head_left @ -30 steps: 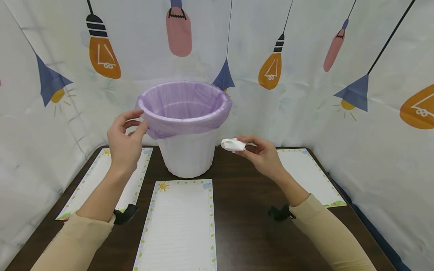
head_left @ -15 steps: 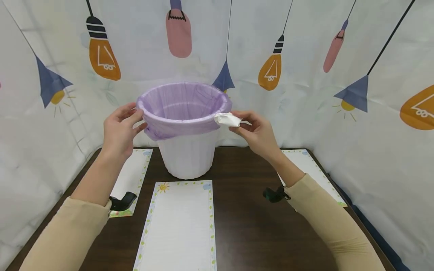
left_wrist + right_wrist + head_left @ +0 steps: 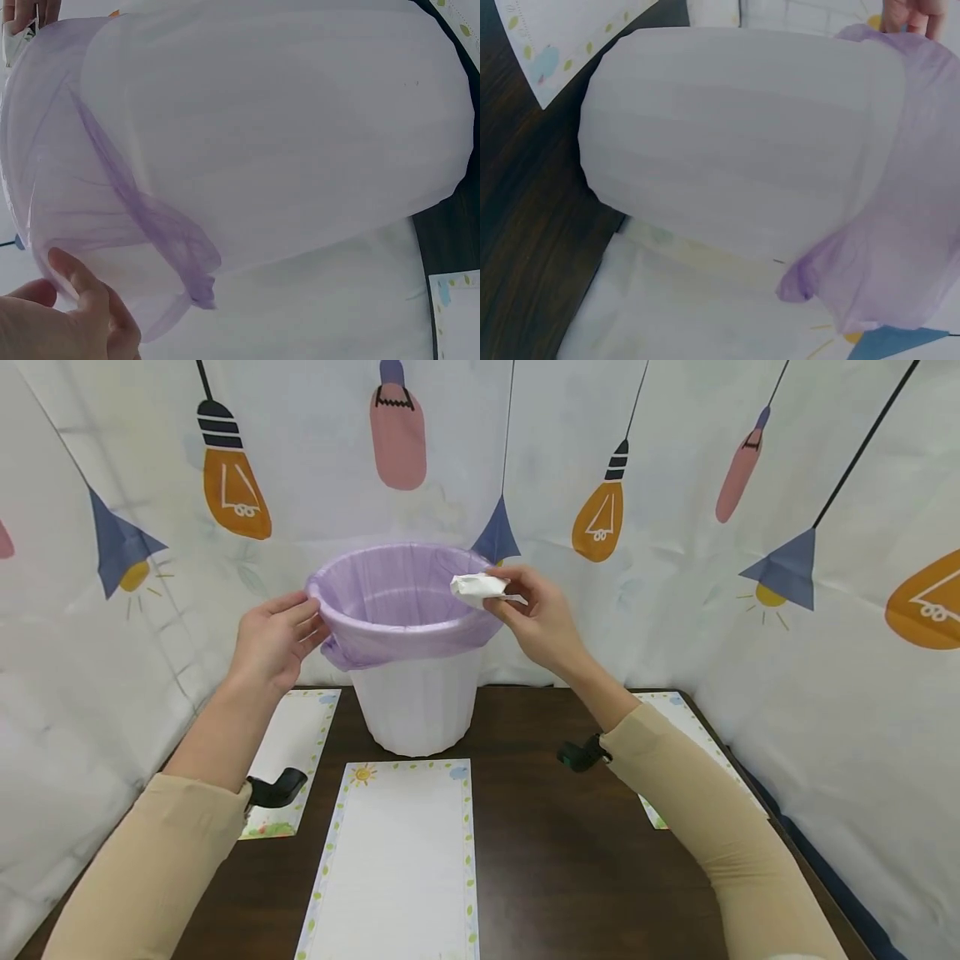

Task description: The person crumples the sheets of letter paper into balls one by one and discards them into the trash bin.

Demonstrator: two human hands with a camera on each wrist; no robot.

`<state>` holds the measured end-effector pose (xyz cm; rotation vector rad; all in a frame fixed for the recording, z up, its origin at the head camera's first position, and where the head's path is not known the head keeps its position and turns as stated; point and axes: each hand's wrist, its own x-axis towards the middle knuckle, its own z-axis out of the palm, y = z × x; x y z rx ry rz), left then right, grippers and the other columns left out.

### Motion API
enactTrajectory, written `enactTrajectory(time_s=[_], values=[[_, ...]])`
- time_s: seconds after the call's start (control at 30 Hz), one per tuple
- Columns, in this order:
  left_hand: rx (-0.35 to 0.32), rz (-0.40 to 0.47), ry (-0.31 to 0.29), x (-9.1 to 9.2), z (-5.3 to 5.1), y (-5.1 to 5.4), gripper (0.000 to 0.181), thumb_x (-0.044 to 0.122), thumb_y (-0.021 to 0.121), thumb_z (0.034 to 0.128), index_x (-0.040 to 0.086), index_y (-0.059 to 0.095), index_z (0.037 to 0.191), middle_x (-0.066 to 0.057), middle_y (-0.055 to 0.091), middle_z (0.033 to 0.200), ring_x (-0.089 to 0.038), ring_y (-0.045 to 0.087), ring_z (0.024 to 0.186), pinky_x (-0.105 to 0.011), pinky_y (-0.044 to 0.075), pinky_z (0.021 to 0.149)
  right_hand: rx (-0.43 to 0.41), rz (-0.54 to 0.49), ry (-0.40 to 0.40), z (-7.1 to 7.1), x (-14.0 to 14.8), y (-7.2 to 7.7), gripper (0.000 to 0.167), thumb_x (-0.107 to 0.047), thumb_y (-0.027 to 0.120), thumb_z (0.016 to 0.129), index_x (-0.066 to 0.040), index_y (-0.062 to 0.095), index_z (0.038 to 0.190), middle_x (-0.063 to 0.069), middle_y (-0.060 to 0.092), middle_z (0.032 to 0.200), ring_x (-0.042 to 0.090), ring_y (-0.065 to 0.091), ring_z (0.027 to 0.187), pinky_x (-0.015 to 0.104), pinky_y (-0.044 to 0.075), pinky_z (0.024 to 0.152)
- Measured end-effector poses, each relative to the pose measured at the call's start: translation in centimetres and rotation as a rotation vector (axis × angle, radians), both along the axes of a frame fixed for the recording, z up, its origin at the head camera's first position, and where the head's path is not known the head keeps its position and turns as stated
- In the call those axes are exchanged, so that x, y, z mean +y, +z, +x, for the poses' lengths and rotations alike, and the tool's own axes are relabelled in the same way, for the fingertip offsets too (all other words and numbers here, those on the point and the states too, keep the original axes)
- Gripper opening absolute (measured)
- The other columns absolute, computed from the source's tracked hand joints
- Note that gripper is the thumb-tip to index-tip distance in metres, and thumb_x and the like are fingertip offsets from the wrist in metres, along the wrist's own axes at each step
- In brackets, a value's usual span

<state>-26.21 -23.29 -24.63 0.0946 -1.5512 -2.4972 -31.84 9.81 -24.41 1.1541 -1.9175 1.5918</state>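
A white waste bin (image 3: 416, 702) stands upright on the table, lined with a purple bin bag (image 3: 405, 642) folded over its rim. My left hand (image 3: 273, 639) touches the bag at the rim's left side, fingers relaxed. In the left wrist view the fingers (image 3: 82, 289) lie against the outside of the bag. Between thumb and fingers, my right hand (image 3: 540, 618) pinches a crumpled piece of white paper (image 3: 477, 587) over the bin's right rim. Only some fingertips of that hand show at the top corner of the left wrist view. The bin's floor is hidden.
A bordered paper sheet (image 3: 397, 860) lies on the dark table (image 3: 555, 860) in front of the bin. Two similar sheets lie at left (image 3: 288, 760) and right (image 3: 675, 714). A white curtain (image 3: 675, 485) printed with lamps hangs close behind the bin.
My right hand has carried the crumpled paper up and to the left, from beside the bin to over its rim. My left hand has shifted slightly and settled against the bag.
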Motion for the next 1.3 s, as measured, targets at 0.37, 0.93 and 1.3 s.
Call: enactTrajectory(time_s=[0.37,0.93,1.3], values=[[-0.025,0.153,-0.115,-0.9,-0.7,0.2,0.059,-0.008,0.063,0.0977,-0.005,0.035,0.149,-0.007,0.051,0.121,-0.017,0.065,0.085,-0.025,0.058,0.076,-0.068,0.113,-0.163,-1.2,-1.6,0.8,0.039,0.007,0.066,0.096,0.005,0.061,0.134,0.02,0.053,0.129,0.031,0.062,0.123,0.032,0.053,0.097],[0.041,0.083,-0.057,-0.9,0.1,-0.8,0.043,0.008,0.068,0.0996,0.001,0.048,0.136,-0.008,0.056,0.122,-0.016,0.067,0.092,-0.022,0.056,0.084,0.084,0.034,-0.072,1.8,-0.8,1.0,0.031,0.011,0.061,0.097,0.013,0.057,0.128,0.025,0.051,0.14,0.035,0.057,0.123,0.042,0.057,0.089],[0.089,-0.178,0.086,0.3,2.4,-6.7,0.034,0.016,0.062,0.1046,0.01,0.051,0.137,-0.006,0.048,0.127,-0.018,0.06,0.099,-0.022,0.057,0.078,0.146,0.211,0.059,3.4,2.7,-8.3,0.012,0.004,0.069,0.095,-0.003,0.071,0.104,0.005,0.072,0.098,0.021,0.069,0.087,0.035,0.058,0.071]])
